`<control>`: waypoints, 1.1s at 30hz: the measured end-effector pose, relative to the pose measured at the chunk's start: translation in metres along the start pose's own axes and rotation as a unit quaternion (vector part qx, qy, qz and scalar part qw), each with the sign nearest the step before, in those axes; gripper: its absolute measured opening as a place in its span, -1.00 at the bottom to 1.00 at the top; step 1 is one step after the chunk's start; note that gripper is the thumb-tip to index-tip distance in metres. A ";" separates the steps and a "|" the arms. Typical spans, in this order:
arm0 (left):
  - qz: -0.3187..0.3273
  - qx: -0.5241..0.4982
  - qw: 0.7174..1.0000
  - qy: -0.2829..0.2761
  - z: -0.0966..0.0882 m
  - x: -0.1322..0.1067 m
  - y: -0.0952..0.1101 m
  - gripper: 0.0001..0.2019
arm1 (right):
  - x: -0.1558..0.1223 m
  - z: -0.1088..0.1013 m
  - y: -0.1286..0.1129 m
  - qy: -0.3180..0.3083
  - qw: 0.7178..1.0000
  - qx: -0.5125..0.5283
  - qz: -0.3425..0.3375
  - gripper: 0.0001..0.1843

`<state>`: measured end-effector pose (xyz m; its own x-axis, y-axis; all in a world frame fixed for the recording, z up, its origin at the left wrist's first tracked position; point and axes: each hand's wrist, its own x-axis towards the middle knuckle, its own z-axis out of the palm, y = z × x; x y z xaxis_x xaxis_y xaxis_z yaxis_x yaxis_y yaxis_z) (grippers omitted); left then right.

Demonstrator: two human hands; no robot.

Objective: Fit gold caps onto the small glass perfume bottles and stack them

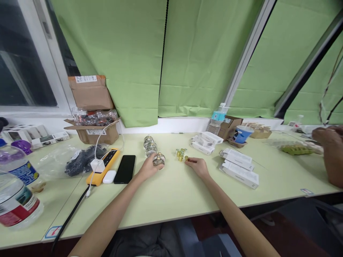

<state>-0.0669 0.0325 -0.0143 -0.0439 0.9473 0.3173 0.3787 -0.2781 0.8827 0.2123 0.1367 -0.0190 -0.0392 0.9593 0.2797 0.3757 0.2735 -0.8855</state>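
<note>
My left hand (149, 166) has its fingers closed around a small, round, shiny lidded pot (159, 159) with a knob on top, silver and gold in colour. Behind it, two or so similar shiny pots (150, 147) stand in a row on the table. My right hand (197, 166) pinches a small gold-coloured round piece (186, 157) at its fingertips, low over the tabletop. Just left of those fingertips is a cluster of several small gold-coloured cylindrical pieces (180, 154). Their exact kind is too small to tell.
Left of my arms lie a black phone (125, 169), a white earbud case (109, 176) and an orange power strip (104, 167). White boxes (239, 170) and a water bottle (216, 120) are on the right. Another person's hand (331, 142) shows at the far right.
</note>
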 end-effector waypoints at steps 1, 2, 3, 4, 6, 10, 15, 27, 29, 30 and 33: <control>0.002 -0.001 1.000 0.001 0.000 0.000 0.001 -0.46 | 0.003 0.002 0.001 -0.005 1.000 -0.013 -0.014 -0.68; 0.004 0.000 1.000 0.002 -0.001 0.000 0.002 -0.46 | 0.005 0.003 0.003 -0.010 0.999 -0.035 -0.032 -0.68; 0.006 0.003 1.000 0.003 -0.001 -0.001 0.003 -0.45 | 0.006 0.004 0.005 -0.012 0.996 -0.066 -0.055 -0.68; 0.008 0.006 1.000 0.004 -0.003 -0.002 0.004 -0.45 | 0.007 0.005 0.007 -0.012 0.992 -0.101 -0.080 -0.68; 0.008 0.009 1.000 0.003 -0.007 -0.005 0.006 -0.45 | 0.007 0.007 0.012 -0.006 0.977 -0.173 -0.126 -0.68; 0.002 0.007 1.000 0.010 -0.018 -0.012 0.011 -0.44 | 0.002 0.010 0.019 0.016 0.951 -0.262 -0.161 -0.65; 0.010 0.011 1.000 0.025 -0.026 -0.016 0.013 -0.46 | -0.005 0.008 0.018 0.019 0.948 -0.272 -0.166 -0.55; -0.014 0.056 0.984 0.171 -0.029 -0.010 0.002 -0.24 | -0.067 0.037 -0.055 -0.094 0.946 -0.075 -0.302 -0.20; -0.028 0.020 0.975 0.218 -0.022 -0.006 0.000 -0.34 | -0.069 0.060 -0.059 -0.163 0.947 -0.044 -0.273 0.14; -0.036 0.001 0.970 0.239 -0.018 -0.003 -0.001 -0.36 | -0.067 0.072 -0.060 -0.193 0.947 -0.023 -0.255 0.27; -0.055 -0.058 0.957 0.278 -0.004 0.007 -0.006 -0.34 | -0.056 0.107 -0.064 -0.203 0.962 0.088 -0.160 0.29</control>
<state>-0.0735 0.0400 -0.0157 -0.5754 0.7496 0.3271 0.2393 -0.2282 0.9438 0.0909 0.0730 -0.0176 -0.4982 0.7629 0.4122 0.1226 0.5326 -0.8375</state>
